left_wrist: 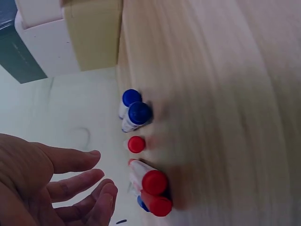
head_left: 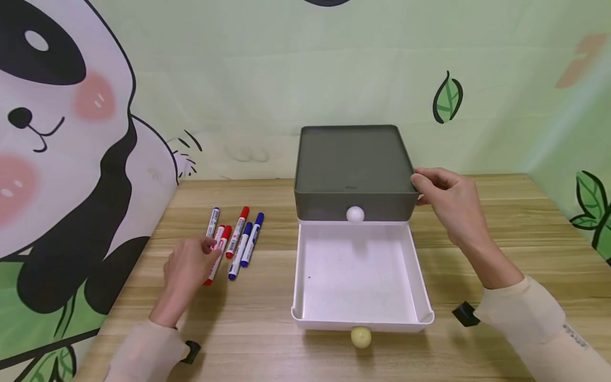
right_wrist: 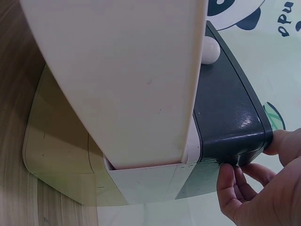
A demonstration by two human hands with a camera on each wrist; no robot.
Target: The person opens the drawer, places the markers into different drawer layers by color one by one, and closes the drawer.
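Note:
My left hand hovers over the left side of a group of markers, its fingers apart and nothing between them in the left wrist view. The group has red-capped markers and blue-capped markers, lying on the table. My right hand grips the right front corner of a drawer box, thumb at the top edge and fingers against the side. From the box, below its dark grey top tier, a white drawer is pulled out with nothing in it.
A white knob sits on the grey front, and a yellow knob sticks out at the drawer's front. A yellow tier lies beneath the white one. Behind the wooden table stands a green wall with a painted panda.

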